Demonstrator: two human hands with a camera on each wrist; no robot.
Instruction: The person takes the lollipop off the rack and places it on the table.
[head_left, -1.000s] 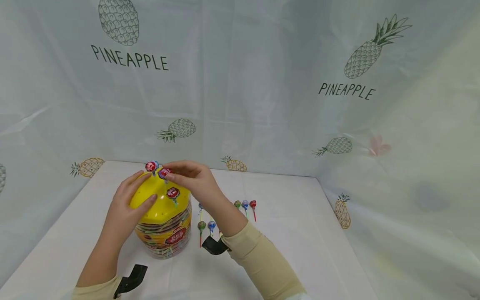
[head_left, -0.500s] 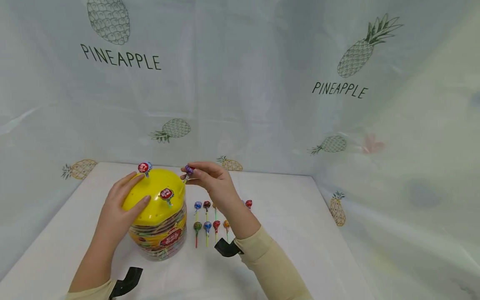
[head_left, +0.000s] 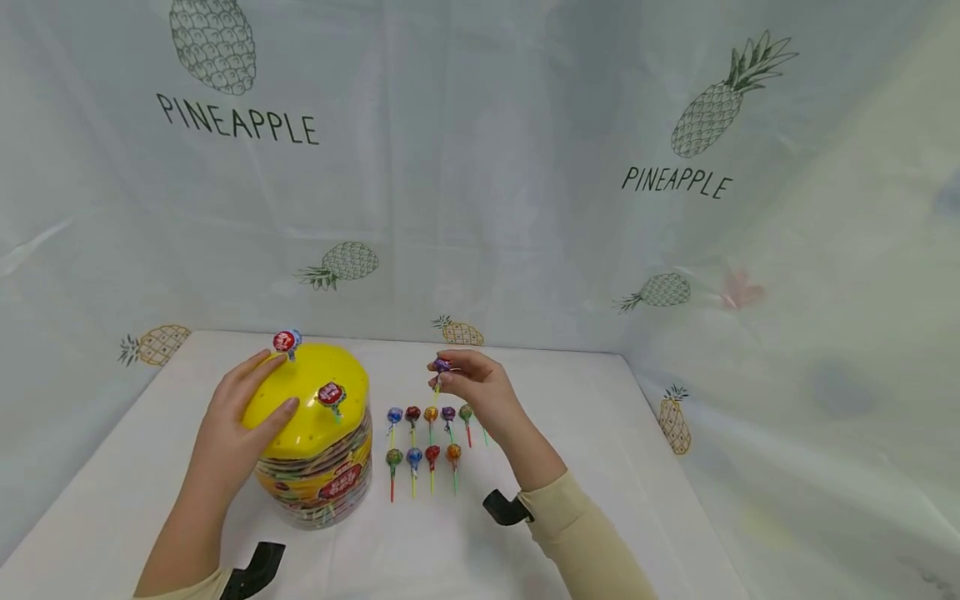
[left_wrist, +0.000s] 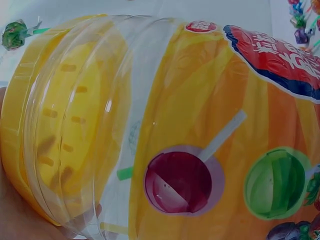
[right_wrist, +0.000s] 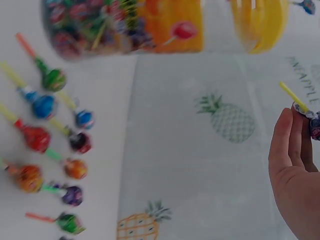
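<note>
A clear plastic jar (head_left: 322, 492) packed with lollipops stands upright on the table, topped by a yellow lid (head_left: 303, 417). My left hand (head_left: 228, 417) rests on the lid's left side, fingers along its far edge and thumb on top. Two wrapped lollipops stick up from the lid: one red and blue (head_left: 287, 342) at the back, another dark red (head_left: 332, 394) toward the right. To the jar's right, my right hand (head_left: 483, 390) pinches a purple-wrapped lollipop (head_left: 442, 365) above the table, its yellow stick (right_wrist: 290, 92) showing in the right wrist view.
Two rows of lollipops lie right of the jar, sticks toward me: a front row with a green one (head_left: 394, 457), and a back row with a blue one (head_left: 394, 414). My right forearm covers the back row's right end. A pineapple-print curtain (head_left: 510, 208) hangs behind the table.
My right hand has pulled the purple lollipop off the lid and carried it right, over the back row. The left hand stays on the lid. The view has shifted slightly.
</note>
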